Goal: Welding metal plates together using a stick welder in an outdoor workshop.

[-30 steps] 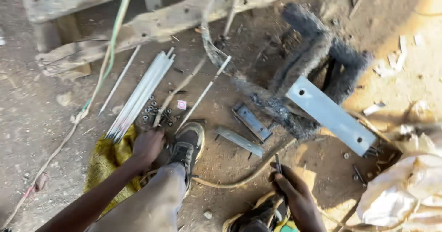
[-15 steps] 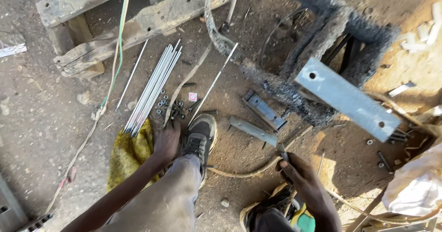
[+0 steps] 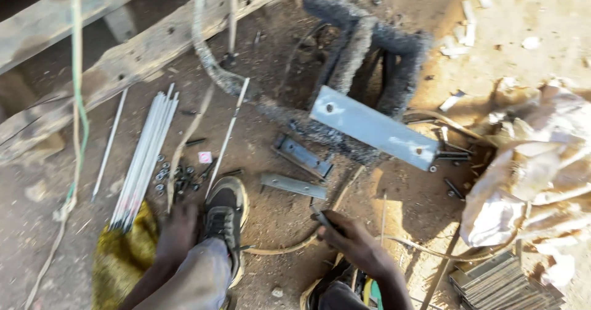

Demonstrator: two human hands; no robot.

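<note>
My left hand [image 3: 178,230] rests low on the dirt beside my black shoe [image 3: 225,214], close to a scatter of small nuts and washers [image 3: 175,177] and the ends of a bundle of thin white rods [image 3: 144,156]. My right hand [image 3: 354,242] is closed around a dark slim tool [image 3: 323,217] whose tip points toward a short grey metal strip [image 3: 292,185]. A second small metal bracket [image 3: 303,156] lies just beyond it. A long grey flat bar with holes [image 3: 372,127] lies across a dark rough metal frame [image 3: 369,57].
Weathered wooden beams [image 3: 123,57] run along the top left, with a green cord [image 3: 77,100] hanging past them. A yellow cloth [image 3: 120,261] lies under the rod ends. Crumpled pale sacking [image 3: 535,181] and a stack of flat strips [image 3: 505,282] fill the right.
The view has swung right and down. My right hand has lifted a little with the dark tool toward the grey strip; my left hand stays by the shoe.
</note>
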